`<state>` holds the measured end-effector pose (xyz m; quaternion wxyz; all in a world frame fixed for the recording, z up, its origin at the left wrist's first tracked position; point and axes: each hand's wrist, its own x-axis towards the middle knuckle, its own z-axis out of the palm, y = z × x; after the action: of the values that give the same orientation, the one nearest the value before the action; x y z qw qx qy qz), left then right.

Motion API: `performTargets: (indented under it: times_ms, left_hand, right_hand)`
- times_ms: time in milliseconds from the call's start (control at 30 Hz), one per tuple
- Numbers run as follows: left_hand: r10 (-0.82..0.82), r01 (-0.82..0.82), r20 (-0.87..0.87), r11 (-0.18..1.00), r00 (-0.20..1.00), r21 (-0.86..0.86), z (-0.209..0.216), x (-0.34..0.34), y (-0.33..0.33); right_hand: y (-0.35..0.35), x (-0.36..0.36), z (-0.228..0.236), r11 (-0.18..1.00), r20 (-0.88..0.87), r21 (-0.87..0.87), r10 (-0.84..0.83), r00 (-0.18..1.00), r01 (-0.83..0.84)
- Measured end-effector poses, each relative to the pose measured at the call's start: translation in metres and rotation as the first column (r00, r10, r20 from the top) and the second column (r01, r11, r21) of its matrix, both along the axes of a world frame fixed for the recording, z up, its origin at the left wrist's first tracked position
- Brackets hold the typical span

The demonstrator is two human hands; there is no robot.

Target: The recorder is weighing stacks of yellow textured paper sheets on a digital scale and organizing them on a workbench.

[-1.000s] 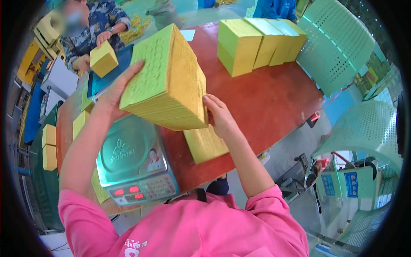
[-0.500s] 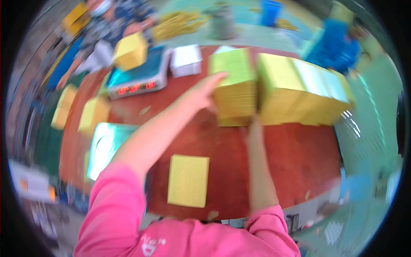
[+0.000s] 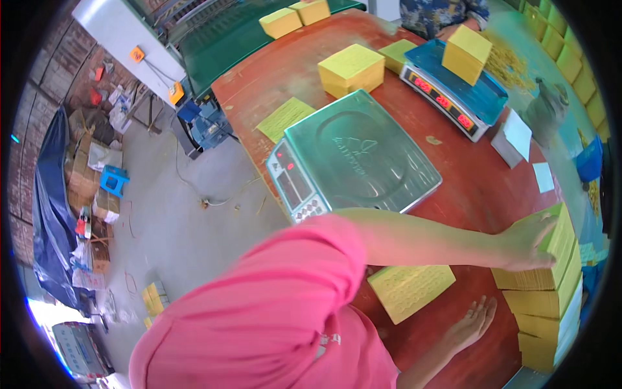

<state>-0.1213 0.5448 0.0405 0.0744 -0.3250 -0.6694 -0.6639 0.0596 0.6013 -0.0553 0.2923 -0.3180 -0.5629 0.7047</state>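
My left hand (image 3: 532, 244) rests with fingers stretched out against the end of a row of tall yellow paper stacks (image 3: 536, 305). Beneath its palm, the nearest stack (image 3: 525, 279) shows its many sheet edges. My right hand (image 3: 474, 321) hovers lower down, apart from the stacks, fingers spread and nothing in them. A single yellow textured sheet or thin pad (image 3: 412, 288) lies flat on the red table (image 3: 466, 363), between my left forearm and my right hand.
A metal-topped scale (image 3: 363, 155) stands left of my left forearm. Beyond it are a yellow block (image 3: 352, 70), a second scale (image 3: 453, 91) carrying another block (image 3: 466, 54), and a white pad (image 3: 512, 139). A person in patterned clothing (image 3: 440, 16) is at the far side.
The view has swung left, bringing the metal-topped scale and floor into sight. My right hand has come off the stack; my left stays on it. The gap between that stack and the row has closed.
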Motion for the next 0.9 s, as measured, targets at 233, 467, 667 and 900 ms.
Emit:
performTargets:
  times_ms: [233, 467, 667, 900]
  left_hand:
    - [0.625, -0.658, -0.283, 0.752, 0.728, -0.031, 0.025, -0.029, -0.41]
    - [0.375, -0.544, -0.454, 0.182, 0.809, -0.819, -0.12, -0.042, -0.624]
    - [0.272, -0.388, -0.3, 0.373, 0.914, -0.843, -0.123, 0.015, -0.688]
    - [0.876, -0.663, 0.14, 0.445, 0.461, -0.601, -0.142, 0.03, -0.708]
  right_hand:
    - [-0.123, -0.024, 0.072, 0.969, -0.187, 0.245, 0.084, 0.979, -0.037]
    - [-0.336, -0.074, 0.091, 0.874, -0.229, 0.25, 0.472, 0.851, -0.417]
    - [-0.494, -0.096, 0.039, 0.282, -0.067, 0.009, 0.957, 0.281, -0.959]
    - [-0.531, -0.098, -0.017, 0.138, 0.193, -0.276, 0.977, 0.086, -0.951]
